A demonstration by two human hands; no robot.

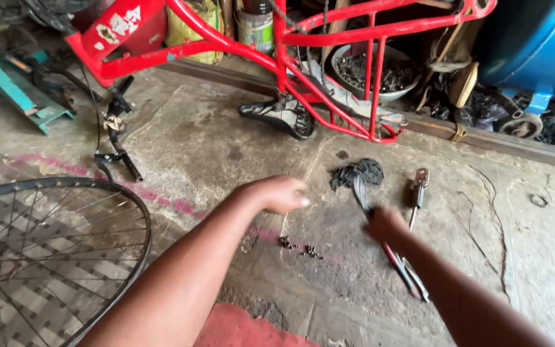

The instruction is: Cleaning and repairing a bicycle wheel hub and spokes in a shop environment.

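Observation:
My left hand hovers above the concrete floor with its fingers curled in, and nothing shows in it. My right hand is blurred and lies over a long tool with red and grey handles on the floor; whether it grips the tool is not clear. Just beyond that hand lies a black rag. A slim metal tool with a ring end sits to the right of the rag. Small dark metal parts lie on the floor between my arms.
An upside-down red bicycle frame stands behind, its black saddle on the floor. A spoked wheel lies at the left. A bowl of metal parts, a blue drum, a teal stand and a red mat are around.

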